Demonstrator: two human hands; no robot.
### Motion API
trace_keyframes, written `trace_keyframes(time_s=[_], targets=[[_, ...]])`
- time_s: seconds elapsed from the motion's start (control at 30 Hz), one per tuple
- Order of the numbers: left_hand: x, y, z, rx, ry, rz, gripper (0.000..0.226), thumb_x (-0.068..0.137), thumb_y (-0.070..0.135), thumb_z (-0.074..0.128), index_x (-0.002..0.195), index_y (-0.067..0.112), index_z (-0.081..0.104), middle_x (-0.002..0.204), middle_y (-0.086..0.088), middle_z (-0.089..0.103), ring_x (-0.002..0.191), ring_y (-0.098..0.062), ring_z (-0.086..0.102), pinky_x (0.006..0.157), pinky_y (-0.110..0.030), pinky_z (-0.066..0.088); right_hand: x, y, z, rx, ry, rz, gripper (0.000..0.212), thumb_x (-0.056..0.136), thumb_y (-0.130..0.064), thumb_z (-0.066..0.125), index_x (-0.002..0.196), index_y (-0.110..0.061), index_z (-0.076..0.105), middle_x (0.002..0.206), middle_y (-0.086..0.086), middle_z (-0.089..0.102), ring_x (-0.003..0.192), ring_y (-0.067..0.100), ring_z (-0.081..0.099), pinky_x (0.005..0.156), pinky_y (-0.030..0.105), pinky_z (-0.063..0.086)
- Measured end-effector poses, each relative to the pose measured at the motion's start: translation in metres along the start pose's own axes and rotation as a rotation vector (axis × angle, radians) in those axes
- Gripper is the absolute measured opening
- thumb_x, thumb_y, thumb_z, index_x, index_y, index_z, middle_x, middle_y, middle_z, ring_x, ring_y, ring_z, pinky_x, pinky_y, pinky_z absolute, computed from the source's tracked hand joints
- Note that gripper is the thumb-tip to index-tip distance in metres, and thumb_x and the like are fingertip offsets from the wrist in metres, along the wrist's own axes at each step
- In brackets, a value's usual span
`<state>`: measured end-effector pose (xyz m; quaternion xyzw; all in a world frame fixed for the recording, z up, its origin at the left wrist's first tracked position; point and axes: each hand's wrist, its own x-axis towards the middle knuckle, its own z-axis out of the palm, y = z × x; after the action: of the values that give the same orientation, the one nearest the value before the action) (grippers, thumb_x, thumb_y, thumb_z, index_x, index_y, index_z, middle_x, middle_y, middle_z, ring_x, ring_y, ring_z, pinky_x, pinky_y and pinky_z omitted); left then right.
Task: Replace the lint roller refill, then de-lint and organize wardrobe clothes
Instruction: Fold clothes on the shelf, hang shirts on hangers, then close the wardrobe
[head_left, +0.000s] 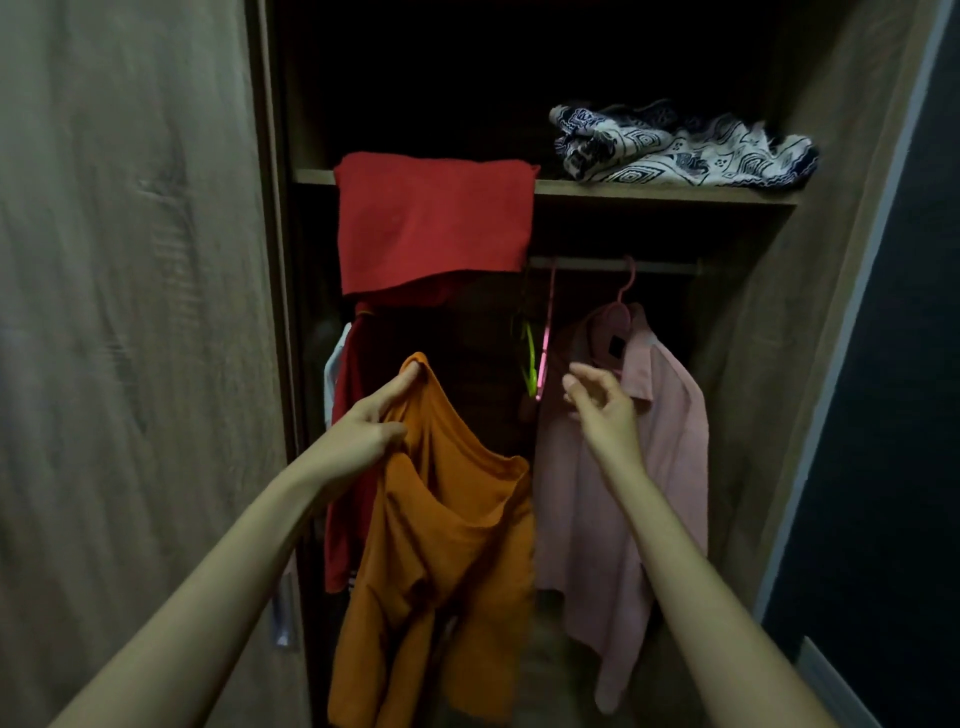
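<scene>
Head view: limp orange shirt (452, 545), perhaps cotton

The left arm (208, 587) and right arm (717, 597) are slim and bare. The left hand (363, 436) and right hand (602, 410) are bare too.

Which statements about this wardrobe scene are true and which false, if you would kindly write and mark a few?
1. The left hand grips the orange garment near its neckline. True.
2. The right hand holds a lint roller. False: it holds nothing, its fingers loosely open in front of the pink shirt.
3. The red cloth drapes over the front edge of the shelf. True.
4. The patterned fabric lies on the wardrobe floor. False: it lies on the shelf, to the right of the red cloth.
5. The pink shirt hangs on a pink hanger. True.
</scene>
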<state>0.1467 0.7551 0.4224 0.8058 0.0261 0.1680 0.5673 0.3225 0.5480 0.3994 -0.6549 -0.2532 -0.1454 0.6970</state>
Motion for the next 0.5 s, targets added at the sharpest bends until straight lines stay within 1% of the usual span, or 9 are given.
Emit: trace_keyframes(time_s=[0.07, 0.1, 0.13, 0.17, 0.2, 0.27, 0.37, 0.43, 0.5], targets=[[0.004, -0.001, -0.005, 0.01, -0.003, -0.012, 0.081, 0.09, -0.011, 0.04, 0.146, 0.045, 0.024, 0.154, 0.004, 0.025, 0.06, -0.006, 0.061, 0.053, -0.021, 0.046, 0.018, 0.004, 0.016, -0.057, 0.028, -0.015, 0.034, 0.094, -0.02, 0.058, 0.126, -0.01, 0.055, 0.114, -0.004, 0.058, 0.105, 0.009, 0.055, 0.08, 0.01, 0.045], [0.006, -0.001, -0.009, 0.012, -0.004, -0.013, 0.081, 0.09, -0.011, 0.04, 0.146, 0.045, 0.023, 0.154, 0.006, 0.025, 0.062, -0.009, 0.06, 0.054, -0.021, 0.046, 0.026, 0.005, 0.024, -0.102, 0.036, -0.025, 0.038, 0.095, -0.022, 0.057, 0.13, -0.011, 0.052, 0.118, -0.004, 0.056, 0.11, 0.009, 0.053, 0.084, 0.013, 0.045], [0.008, -0.002, -0.013, 0.009, -0.008, -0.011, 0.08, 0.09, -0.011, 0.04, 0.146, 0.045, 0.023, 0.153, 0.007, 0.026, 0.066, -0.014, 0.059, 0.055, -0.021, 0.046, 0.035, 0.008, 0.031, -0.148, 0.049, -0.037, 0.04, 0.095, -0.024, 0.056, 0.132, -0.011, 0.05, 0.124, -0.001, 0.055, 0.116, 0.012, 0.051, 0.092, 0.02, 0.045], [0.01, -0.003, -0.017, 0.004, -0.014, -0.007, 0.08, 0.091, -0.011, 0.04, 0.145, 0.046, 0.024, 0.151, 0.008, 0.029, 0.07, -0.021, 0.057, 0.057, -0.024, 0.046, 0.044, 0.01, 0.038, -0.19, 0.064, -0.042, 0.042, 0.095, -0.025, 0.055, 0.134, -0.01, 0.048, 0.13, 0.004, 0.054, 0.122, 0.016, 0.05, 0.1, 0.028, 0.043], [0.011, -0.005, -0.022, 0.002, -0.015, -0.004, 0.08, 0.091, -0.01, 0.04, 0.144, 0.048, 0.024, 0.148, 0.007, 0.034, 0.077, -0.027, 0.055, 0.061, -0.028, 0.046, 0.052, 0.012, 0.044, -0.222, 0.08, -0.045, 0.043, 0.096, -0.025, 0.053, 0.136, -0.009, 0.046, 0.134, 0.009, 0.053, 0.126, 0.021, 0.047, 0.106, 0.033, 0.039], [0.014, -0.008, -0.031, 0.01, -0.018, 0.009, 0.08, 0.091, -0.009, 0.041, 0.143, 0.049, 0.024, 0.14, 0.009, 0.039, 0.088, -0.029, 0.055, 0.068, -0.034, 0.046, 0.066, 0.016, 0.054, -0.271, 0.107, -0.022, 0.046, 0.097, -0.023, 0.05, 0.139, -0.006, 0.041, 0.139, 0.014, 0.049, 0.131, 0.027, 0.043, 0.109, 0.035, 0.034], [0.018, -0.013, -0.041, 0.005, -0.019, 0.044, 0.078, 0.091, -0.01, 0.041, 0.145, 0.045, 0.025, 0.125, 0.019, 0.045, 0.1, -0.029, 0.053, 0.083, -0.044, 0.045, 0.084, 0.026, 0.061, -0.304, 0.146, 0.057, 0.048, 0.099, -0.021, 0.046, 0.143, -0.004, 0.035, 0.141, 0.018, 0.047, 0.132, 0.031, 0.043, 0.107, 0.034, 0.032], [0.02, -0.016, -0.045, 0.001, -0.019, 0.063, 0.077, 0.091, -0.012, 0.04, 0.145, 0.042, 0.025, 0.119, 0.024, 0.045, 0.103, -0.029, 0.052, 0.089, -0.045, 0.044, 0.092, 0.032, 0.062, -0.294, 0.163, 0.116, 0.05, 0.099, -0.02, 0.047, 0.144, -0.004, 0.034, 0.131, 0.019, 0.057, 0.125, 0.031, 0.051, 0.099, 0.029, 0.037], [0.022, -0.02, -0.047, -0.008, -0.022, 0.071, 0.077, 0.092, -0.012, 0.04, 0.146, 0.04, 0.026, 0.116, 0.026, 0.047, 0.103, -0.028, 0.052, 0.09, -0.046, 0.043, 0.097, 0.038, 0.062, -0.274, 0.164, 0.166, 0.052, 0.098, -0.019, 0.05, 0.145, -0.005, 0.033, 0.12, 0.018, 0.063, 0.115, 0.029, 0.057, 0.089, 0.024, 0.04]])
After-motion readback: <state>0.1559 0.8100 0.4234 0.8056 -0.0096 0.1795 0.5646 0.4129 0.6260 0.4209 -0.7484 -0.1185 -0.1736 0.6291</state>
